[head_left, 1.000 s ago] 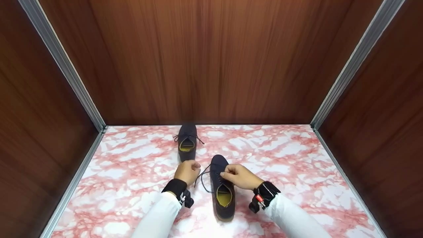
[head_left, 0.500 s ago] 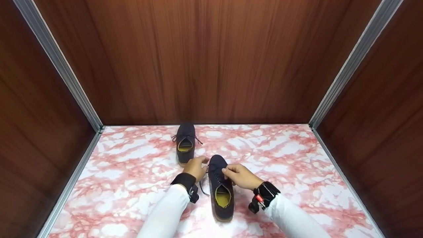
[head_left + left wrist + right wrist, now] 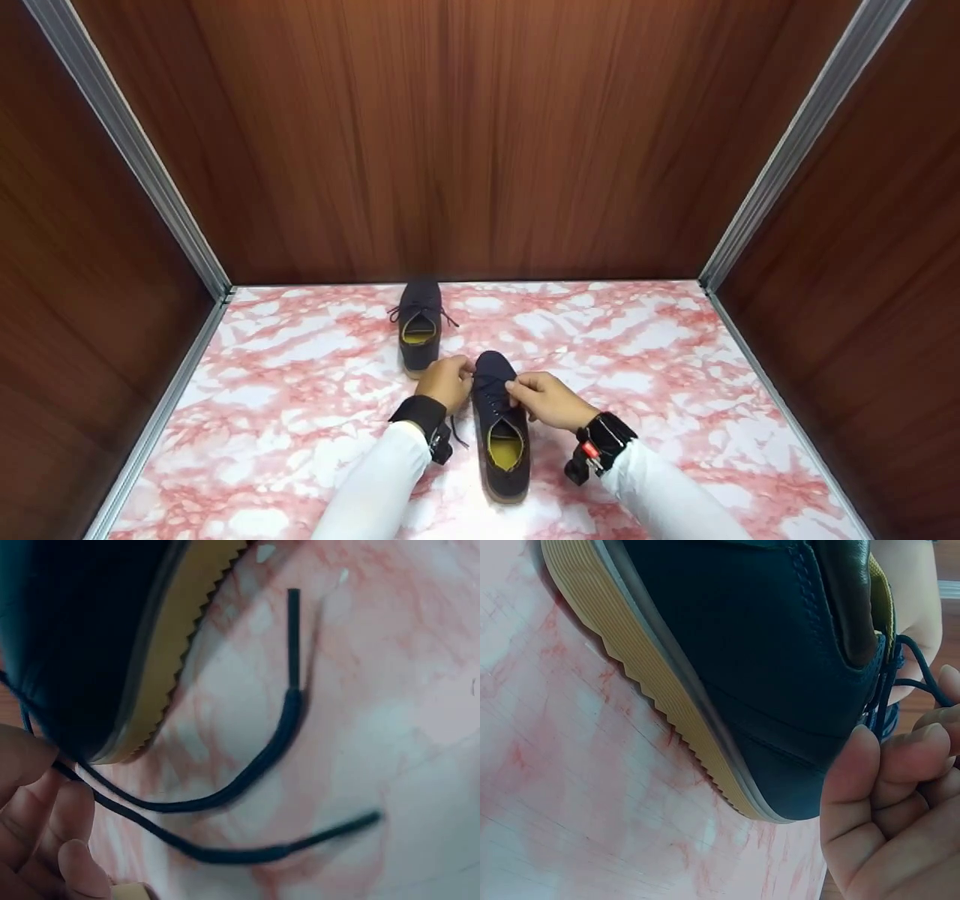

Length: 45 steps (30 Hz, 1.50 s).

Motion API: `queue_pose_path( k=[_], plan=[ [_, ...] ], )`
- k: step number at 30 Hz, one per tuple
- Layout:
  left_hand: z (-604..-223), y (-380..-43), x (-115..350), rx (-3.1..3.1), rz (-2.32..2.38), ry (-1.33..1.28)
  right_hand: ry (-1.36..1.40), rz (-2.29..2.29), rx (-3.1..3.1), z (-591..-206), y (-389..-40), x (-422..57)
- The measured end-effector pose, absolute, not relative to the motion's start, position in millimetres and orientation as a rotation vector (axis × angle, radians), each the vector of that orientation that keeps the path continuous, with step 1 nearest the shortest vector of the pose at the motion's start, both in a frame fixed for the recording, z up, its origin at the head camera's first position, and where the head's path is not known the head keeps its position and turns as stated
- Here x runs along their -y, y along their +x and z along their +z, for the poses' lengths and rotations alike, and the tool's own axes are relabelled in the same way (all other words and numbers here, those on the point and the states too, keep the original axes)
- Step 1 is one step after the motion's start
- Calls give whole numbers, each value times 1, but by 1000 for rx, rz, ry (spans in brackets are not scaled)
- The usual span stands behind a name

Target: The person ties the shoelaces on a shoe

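Note:
A dark blue shoe (image 3: 507,483) with a yellow lining stands on the pink-and-white marbled surface, toe pointing away from me. At its left, near the toe, my left hand (image 3: 448,384) pinches a dark shoelace (image 3: 165,806) between thumb and fingers. Two lace ends hang past these fingers in the left wrist view. My right hand (image 3: 553,399) is at the shoe's right side, thumb and index finger together by the eyelets. A lace loop (image 3: 924,666) runs from the eyelets into its fingers in the right wrist view.
A second, matching shoe (image 3: 420,351) with its lace tied in a bow stands farther back on the left, close to the wooden back panel (image 3: 465,150). Brown panels with metal corner strips (image 3: 795,142) enclose the sides of the marbled surface (image 3: 600,337).
My left hand has moved right, up to the near shoe, and now pinches the lace beside it. My right hand stays almost where it was at the eyelets.

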<state>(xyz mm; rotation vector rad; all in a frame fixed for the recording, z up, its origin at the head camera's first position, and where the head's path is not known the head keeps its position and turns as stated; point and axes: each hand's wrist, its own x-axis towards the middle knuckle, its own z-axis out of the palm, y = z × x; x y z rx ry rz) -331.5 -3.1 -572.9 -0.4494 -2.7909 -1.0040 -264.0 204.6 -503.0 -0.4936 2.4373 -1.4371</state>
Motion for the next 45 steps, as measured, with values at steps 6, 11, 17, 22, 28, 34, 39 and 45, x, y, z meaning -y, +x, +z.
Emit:
queue_pose_path(
  k=[6,11,17,22,28,34,39,45],
  plan=[
    [-564,-329,10,2771,-1020,-458,-439,-1440,-2444,-507,-268,-206],
    [-554,-324,16,2764,-1050,-471,-390,-1462,-2473,-530,-280,-210],
    [-544,-318,23,2759,-1070,-493,-362,-1499,-2507,-542,-286,-214],
    [-539,-315,29,2738,-1081,-516,-340,-1483,-2542,-541,-287,-214],
    [-535,-311,37,2760,-1125,-508,-325,-1467,-2562,-529,-281,-211],
    [-530,-305,42,2783,-1187,-516,-296,-1481,-2570,-536,-286,-211],
    [-525,-300,44,2819,-1280,-540,-292,-1473,-2606,-543,-290,-213],
    [-520,-292,43,2848,-1468,-582,-275,-1438,-2645,-542,-290,-215]
  ],
)
